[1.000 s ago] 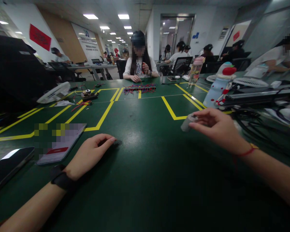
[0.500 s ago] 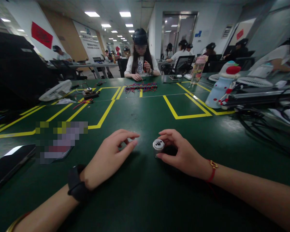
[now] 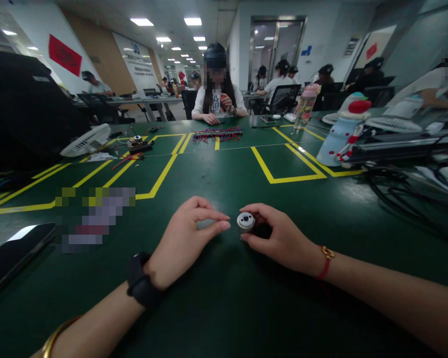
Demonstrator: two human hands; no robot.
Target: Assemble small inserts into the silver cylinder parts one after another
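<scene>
A small silver cylindrical motor [image 3: 246, 221] stands upright on the green table, its round end face with dark holes turned up. The thumb and fingers of my right hand [image 3: 274, 231] are closed around its right side. My left hand [image 3: 196, 231] hovers just left of the motor, apart from it. A narrow gap shows between its thumb and forefinger, with nothing visible in them. A black watch band [image 3: 144, 281] is on my left wrist and a red cord bracelet [image 3: 326, 261] on my right.
Phones, one dark [image 3: 20, 256], lie at the left. A bundle of red and blue wires [image 3: 218, 134] lies before a person [image 3: 218, 99] across the table. A blue bottle [image 3: 338, 139] and black cables [image 3: 392, 199] are at the right. A white fan [image 3: 85, 140] stands at the left.
My left hand has moved right, closer to the motor, and its thumb and forefinger have drawn nearer each other. My right hand has stayed around the motor, nearly still.
</scene>
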